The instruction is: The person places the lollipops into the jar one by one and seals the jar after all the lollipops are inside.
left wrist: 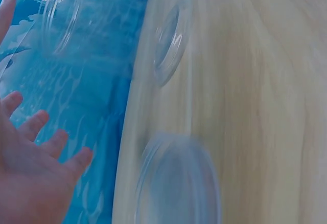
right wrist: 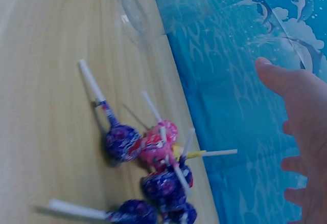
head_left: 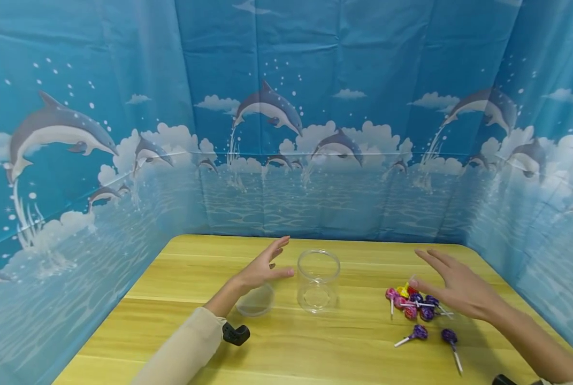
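Observation:
My left hand (head_left: pixel 262 267) hovers beside a clear plastic jar (head_left: pixel 318 283), fingers spread and holding nothing. The jar stands upright with its mouth uncovered. Its round clear lid (head_left: pixel 256 300) lies on the table below my left hand; the left wrist view shows the lid (left wrist: pixel 179 183) near the jar (left wrist: pixel 112 27). My right hand (head_left: pixel 464 286), fingers extended, is over the right side of the table beside a heap of wrapped lollipops (head_left: pixel 411 305) in pink, purple, yellow and red. Two purple lollipops (head_left: pixel 419 332) lie apart from the heap, nearer me.
The yellow wood-grain table (head_left: pixel 325 347) has rounded far corners. A blue curtain (head_left: pixel 286 203) printed with dolphins and clouds hangs around its back and sides. Black wrist devices (head_left: pixel 235 334) are on both arms.

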Demonstrator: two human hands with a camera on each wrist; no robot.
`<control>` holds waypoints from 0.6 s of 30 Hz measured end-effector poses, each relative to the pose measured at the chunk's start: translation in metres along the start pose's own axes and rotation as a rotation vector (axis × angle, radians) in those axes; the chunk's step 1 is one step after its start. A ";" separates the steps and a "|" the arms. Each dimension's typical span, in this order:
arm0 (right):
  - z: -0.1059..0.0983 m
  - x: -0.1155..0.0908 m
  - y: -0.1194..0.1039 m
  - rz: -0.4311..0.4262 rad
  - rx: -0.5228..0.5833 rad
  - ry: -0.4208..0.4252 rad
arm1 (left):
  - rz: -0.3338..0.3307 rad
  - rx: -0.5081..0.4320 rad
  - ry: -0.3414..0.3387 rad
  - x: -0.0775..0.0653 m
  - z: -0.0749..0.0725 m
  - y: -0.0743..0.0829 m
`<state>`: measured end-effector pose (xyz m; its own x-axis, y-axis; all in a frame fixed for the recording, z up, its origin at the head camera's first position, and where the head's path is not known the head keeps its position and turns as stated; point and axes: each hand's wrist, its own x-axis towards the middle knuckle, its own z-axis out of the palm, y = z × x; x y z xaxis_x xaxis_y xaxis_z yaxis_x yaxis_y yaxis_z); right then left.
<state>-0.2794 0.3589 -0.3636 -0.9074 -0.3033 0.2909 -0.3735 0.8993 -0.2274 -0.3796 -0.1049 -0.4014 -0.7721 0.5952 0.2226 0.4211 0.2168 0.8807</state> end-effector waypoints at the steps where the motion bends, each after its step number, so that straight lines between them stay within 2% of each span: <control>1: 0.001 -0.002 0.001 0.003 0.006 -0.004 | 0.006 -0.023 -0.009 0.001 0.002 0.000; 6: 0.007 -0.014 0.004 0.012 0.028 -0.004 | 0.011 -0.084 -0.040 0.005 0.010 -0.002; 18: 0.020 -0.041 0.011 0.052 0.066 -0.005 | 0.016 -0.164 -0.049 0.015 0.029 -0.008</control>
<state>-0.2503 0.3753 -0.3965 -0.9267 -0.2585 0.2728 -0.3377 0.8912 -0.3028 -0.3807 -0.0748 -0.4173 -0.7404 0.6351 0.2201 0.3468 0.0805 0.9345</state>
